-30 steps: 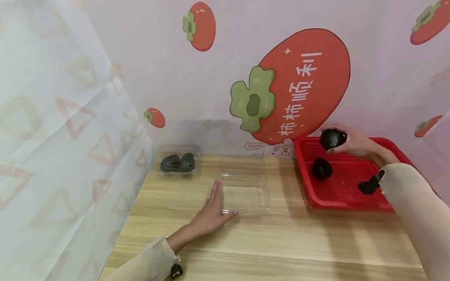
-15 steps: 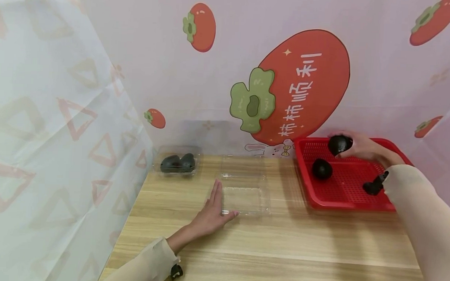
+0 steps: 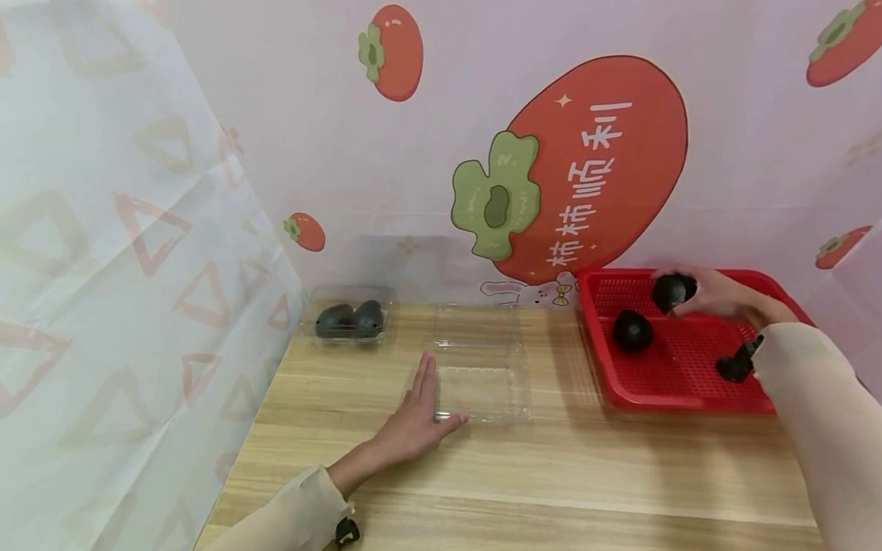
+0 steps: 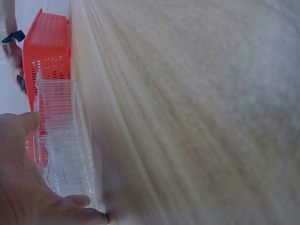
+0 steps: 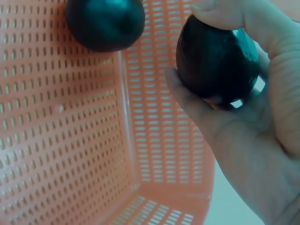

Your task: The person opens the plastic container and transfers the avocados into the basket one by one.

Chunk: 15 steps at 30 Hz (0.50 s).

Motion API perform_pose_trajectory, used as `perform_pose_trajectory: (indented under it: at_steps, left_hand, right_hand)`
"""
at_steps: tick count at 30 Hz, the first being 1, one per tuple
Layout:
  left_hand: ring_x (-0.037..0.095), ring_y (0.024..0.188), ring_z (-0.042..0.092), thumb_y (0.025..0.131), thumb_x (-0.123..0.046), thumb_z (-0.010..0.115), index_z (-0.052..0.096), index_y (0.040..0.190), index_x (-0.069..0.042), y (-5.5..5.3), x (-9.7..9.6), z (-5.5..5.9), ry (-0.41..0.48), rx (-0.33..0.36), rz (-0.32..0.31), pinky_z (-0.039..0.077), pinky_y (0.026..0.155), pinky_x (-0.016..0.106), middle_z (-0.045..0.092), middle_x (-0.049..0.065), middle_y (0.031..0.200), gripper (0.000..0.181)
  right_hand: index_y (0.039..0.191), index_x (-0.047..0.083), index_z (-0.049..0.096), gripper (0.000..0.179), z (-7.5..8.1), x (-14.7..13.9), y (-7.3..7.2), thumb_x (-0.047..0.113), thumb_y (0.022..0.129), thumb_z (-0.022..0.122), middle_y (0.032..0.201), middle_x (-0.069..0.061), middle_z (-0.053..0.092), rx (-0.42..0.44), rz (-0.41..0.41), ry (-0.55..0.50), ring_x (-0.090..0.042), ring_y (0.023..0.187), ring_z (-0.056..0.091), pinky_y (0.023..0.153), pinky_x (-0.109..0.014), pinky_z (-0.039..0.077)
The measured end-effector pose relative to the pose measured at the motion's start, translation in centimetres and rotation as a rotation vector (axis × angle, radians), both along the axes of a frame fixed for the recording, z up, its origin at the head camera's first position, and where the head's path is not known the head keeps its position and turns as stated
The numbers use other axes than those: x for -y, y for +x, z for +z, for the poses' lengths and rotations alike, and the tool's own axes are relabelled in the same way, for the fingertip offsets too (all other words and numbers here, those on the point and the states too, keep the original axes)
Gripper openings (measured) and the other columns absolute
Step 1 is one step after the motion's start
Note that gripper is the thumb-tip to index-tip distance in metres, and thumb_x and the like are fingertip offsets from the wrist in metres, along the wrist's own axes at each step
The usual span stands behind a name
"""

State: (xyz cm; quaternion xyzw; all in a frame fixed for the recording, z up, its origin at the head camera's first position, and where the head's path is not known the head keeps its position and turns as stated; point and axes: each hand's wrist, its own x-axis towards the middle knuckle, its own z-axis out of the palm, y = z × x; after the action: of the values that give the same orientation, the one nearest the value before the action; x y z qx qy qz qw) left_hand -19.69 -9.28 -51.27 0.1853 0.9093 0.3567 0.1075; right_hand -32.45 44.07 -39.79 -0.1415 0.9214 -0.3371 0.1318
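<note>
My right hand (image 3: 719,295) grips a dark avocado (image 3: 671,294) above the back of the red basket (image 3: 680,401). In the right wrist view, the thumb and fingers hold this avocado (image 5: 218,61) by its sides, near the basket wall. A second avocado (image 3: 633,331) lies in the basket's left part. My left hand (image 3: 410,420) rests at the near left corner of an open clear plastic box (image 3: 481,390), fingers straight along its left side and thumb at its front edge. The left wrist view shows the box (image 4: 63,154) between thumb and fingers.
Another clear box (image 3: 346,337) with two dark avocados (image 3: 349,319) stands at the back left of the wooden table (image 3: 521,489). A printed cloth wall (image 3: 430,162) rises right behind the table, and another white one (image 3: 154,338) along the left.
My right hand has moved a little to the right and slightly down over the basket, keeping the avocado in its grip. The left hand and the clear box have stayed put.
</note>
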Motion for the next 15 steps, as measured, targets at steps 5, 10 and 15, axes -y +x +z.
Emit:
perform_pose_trajectory:
  at_steps: [5, 10, 15]
  left_hand:
    - [0.035, 0.163, 0.0, 0.103, -0.052, 0.065, -0.009, 0.168, -0.001, -0.1, -0.1, 0.0, -0.003, -0.002, 0.002, 0.02, 0.125, 0.065, -0.015, 0.017, 0.176, 0.112]
    - [0.035, 0.163, 0.001, 0.103, -0.052, 0.065, -0.009, 0.168, -0.001, -0.1, -0.1, 0.0, -0.012, -0.004, 0.0, 0.021, 0.125, 0.065, -0.015, 0.017, 0.176, 0.111]
    - [0.035, 0.163, 0.001, 0.103, -0.052, 0.065, -0.01, 0.168, -0.002, 0.0, 0.0, -0.1, -0.011, -0.004, 0.002, 0.021, 0.125, 0.064, -0.015, 0.018, 0.176, 0.111]
  right_hand:
    - [0.147, -0.007, 0.048, 0.067, -0.5, -0.6, 0.2, -0.003, 0.088, 0.08, 0.147, -0.028, 0.048, 0.014, -0.005, 0.01, -0.042, 0.129, 0.042, 0.084, -0.021, 0.053]
    - [0.148, -0.008, 0.047, 0.067, -0.9, -0.9, 0.2, -0.004, 0.089, 0.078, 0.146, -0.031, 0.046, 0.045, -0.022, 0.018, -0.045, 0.127, 0.042, 0.083, -0.027, 0.055]
    - [0.148, -0.008, 0.047, 0.069, -1.1, -1.0, 0.1, -0.003, 0.087, 0.079, 0.143, -0.033, 0.046, 0.065, -0.017, 0.055, -0.05, 0.125, 0.043, 0.091, -0.047, 0.058]
